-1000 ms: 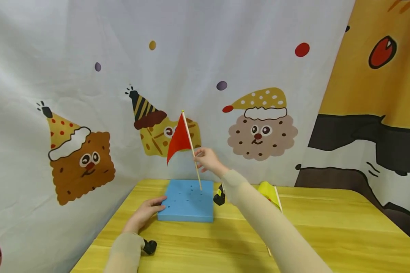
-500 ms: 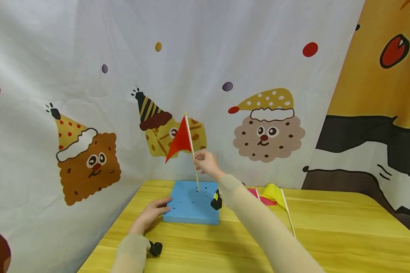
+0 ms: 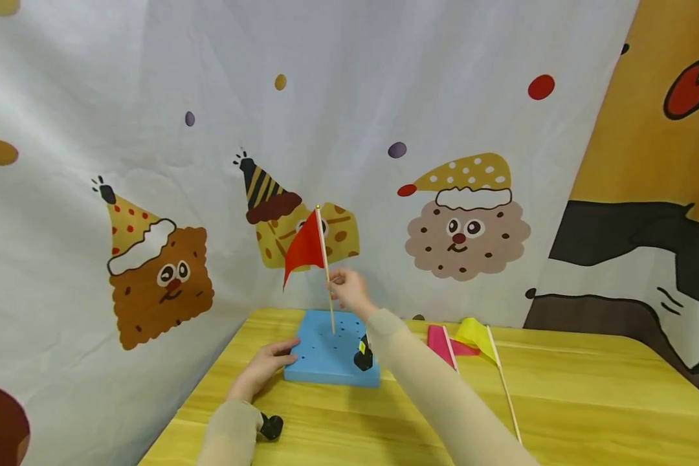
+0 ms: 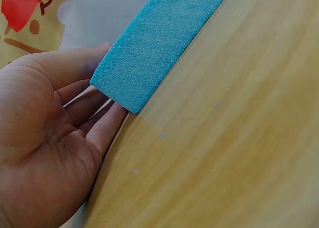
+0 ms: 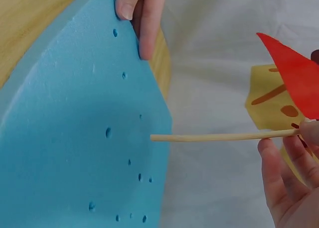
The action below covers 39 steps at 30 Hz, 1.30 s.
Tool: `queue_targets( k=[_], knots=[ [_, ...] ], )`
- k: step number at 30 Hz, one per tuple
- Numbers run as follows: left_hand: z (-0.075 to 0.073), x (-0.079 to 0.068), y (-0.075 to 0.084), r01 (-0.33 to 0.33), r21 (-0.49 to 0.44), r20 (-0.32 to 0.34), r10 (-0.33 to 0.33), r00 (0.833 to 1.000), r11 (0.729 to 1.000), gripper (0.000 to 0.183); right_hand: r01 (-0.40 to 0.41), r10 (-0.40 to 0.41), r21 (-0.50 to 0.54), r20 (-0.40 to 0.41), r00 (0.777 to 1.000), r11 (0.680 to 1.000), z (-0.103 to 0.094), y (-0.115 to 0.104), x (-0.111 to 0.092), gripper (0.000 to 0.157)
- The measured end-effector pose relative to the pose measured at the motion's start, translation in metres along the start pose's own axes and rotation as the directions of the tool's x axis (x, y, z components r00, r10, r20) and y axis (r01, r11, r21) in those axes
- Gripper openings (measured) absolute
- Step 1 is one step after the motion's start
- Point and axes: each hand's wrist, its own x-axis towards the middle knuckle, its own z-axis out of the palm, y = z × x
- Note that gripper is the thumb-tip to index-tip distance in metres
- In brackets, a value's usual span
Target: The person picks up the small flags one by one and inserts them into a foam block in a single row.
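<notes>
In the head view, my right hand [image 3: 351, 292] pinches the wooden stick of a red triangular flag [image 3: 305, 246] over a blue foam block [image 3: 317, 374] dotted with small holes. The right wrist view shows the stick's bare lower end [image 5: 162, 137] above the block's face, apart from the holes, with thumb and fingertips around the stick higher up. My left hand [image 3: 266, 367] holds the block's left edge. Its thumb lies on the top and its fingers press along the side; the left wrist view shows this hand [image 4: 55, 118] at the block's corner [image 4: 134, 63].
To the right on the wooden table [image 3: 588, 388] lie a pink flag [image 3: 439, 344] and a yellow flag [image 3: 477, 336] on sticks, partly behind the right sleeve. A printed cloth [image 3: 338, 129] hangs behind the table.
The right hand has brought the red flag lower and a little left relative to the block, its stick now more upright. The left hand stays at the block's edge. The view has shifted.
</notes>
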Motion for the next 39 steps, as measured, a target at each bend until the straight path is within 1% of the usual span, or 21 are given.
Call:
queue_targets(
  k=[4, 8, 13, 18, 27, 33, 39],
  knots=[
    [0.0, 0.0, -0.001, 0.011, 0.007, -0.001, -0.011, 1.0, 1.0, 0.048, 0.015, -0.015, 0.012, 0.005, 1.0, 1.0, 0.005, 0.004, 0.0, 0.017],
    [0.001, 0.0, 0.0, 0.016, -0.001, -0.004, -0.016, 1.0, 1.0, 0.049, 0.025, -0.025, 0.012, -0.006, 1.0, 1.0, 0.01, 0.007, 0.003, 0.015],
    [0.002, 0.0, 0.003, 0.021, -0.02, -0.001, -0.021, 1.0, 1.0, 0.048, 0.016, -0.016, 0.01, -0.011, 1.0, 1.0, 0.016, 0.009, 0.004, 0.012],
    [0.002, 0.0, 0.002, 0.019, -0.016, -0.004, -0.019, 1.0, 1.0, 0.048, 0.004, -0.004, 0.025, -0.007, 1.0, 1.0, 0.018, 0.009, 0.003, 0.016],
    [0.0, 0.0, 0.0, 0.008, -0.005, 0.006, -0.008, 1.0, 1.0, 0.047, 0.023, -0.023, 0.014, -0.01, 1.0, 1.0, 0.019, 0.01, 0.003, 0.021],
    [0.001, -0.002, 0.002, 0.007, -0.001, 0.01, -0.007, 1.0, 1.0, 0.047, 0.014, -0.014, 0.009, 0.005, 1.0, 1.0, 0.023, 0.015, 0.002, 0.016],
    [0.001, -0.001, 0.003, 0.011, -0.008, 0.0, -0.011, 1.0, 1.0, 0.045, -0.003, 0.003, 0.017, 0.014, 1.0, 1.0, 0.024, 0.015, 0.001, 0.019]
  ],
)
